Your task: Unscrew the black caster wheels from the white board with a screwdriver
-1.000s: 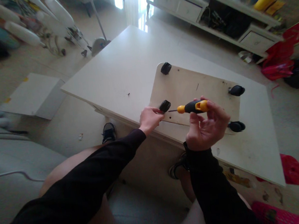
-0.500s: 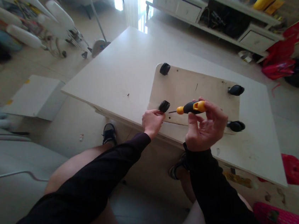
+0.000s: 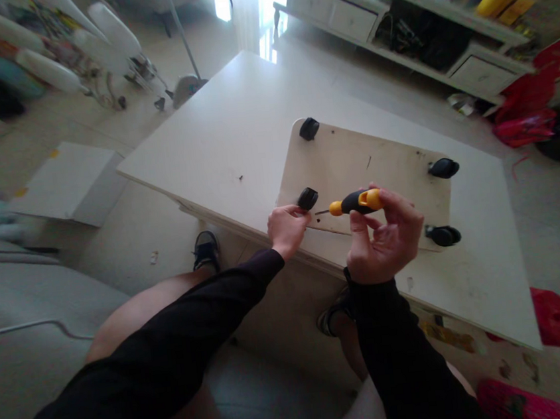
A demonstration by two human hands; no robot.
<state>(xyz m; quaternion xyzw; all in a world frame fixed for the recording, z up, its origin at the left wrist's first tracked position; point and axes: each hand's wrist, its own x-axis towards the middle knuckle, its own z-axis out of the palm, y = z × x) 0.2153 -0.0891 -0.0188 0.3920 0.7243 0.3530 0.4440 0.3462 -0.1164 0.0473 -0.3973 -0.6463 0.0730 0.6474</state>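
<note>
Screwdriver (image 3: 358, 202) gripped in curled right hand (image 3: 384, 245), left hand (image 3: 288, 230) pinching black wheel (image 3: 307, 198) at its base on board (image 3: 343, 166) atop counter (image 3: 212, 133); steady wheel and straight, firmly pressed shaft judged best.

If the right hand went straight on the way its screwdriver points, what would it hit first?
Probably the left hand, beside the nearest black caster wheel; the screwdriver tip points roughly there, though depth is hard to judge.

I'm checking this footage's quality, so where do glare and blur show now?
Head view, far side: bright glare on the floor beyond the table; head view, upper left: clutter smeared and soft; head view, middle: screwdriver fairly clear, its tip softer.
</note>
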